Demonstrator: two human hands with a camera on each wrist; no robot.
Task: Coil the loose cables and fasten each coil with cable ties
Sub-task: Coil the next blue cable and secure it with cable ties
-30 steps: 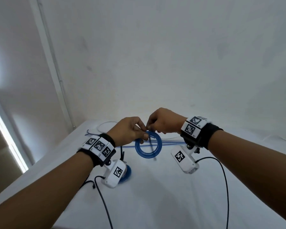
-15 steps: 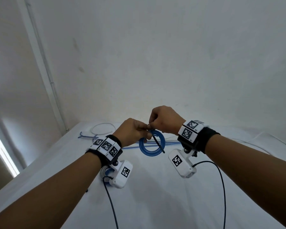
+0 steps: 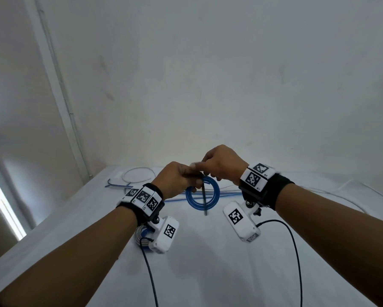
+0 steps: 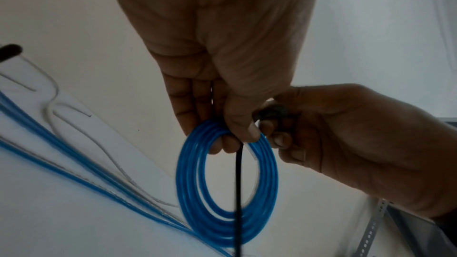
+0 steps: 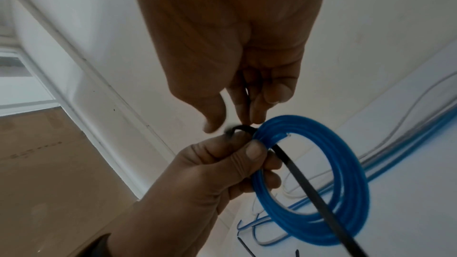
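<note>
The left hand (image 3: 177,178) grips the top of the blue coil (image 3: 202,193), which hangs below it above the table (image 3: 208,251). The right hand (image 3: 223,165) pinches the black tie (image 3: 204,200) looped over the coil's top, its tail hanging across the ring.

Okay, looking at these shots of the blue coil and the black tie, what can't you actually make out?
- Whether the black cable tie is already threaded through its head: the fingertips cover and blur it in all three views.
- The tie's tail end: cut off by the bottom edge in both wrist views.
- The second coil on the table: head view only, mostly behind the left wrist camera.
- The blue coil's cable ends: top hidden under the left hand.
</note>
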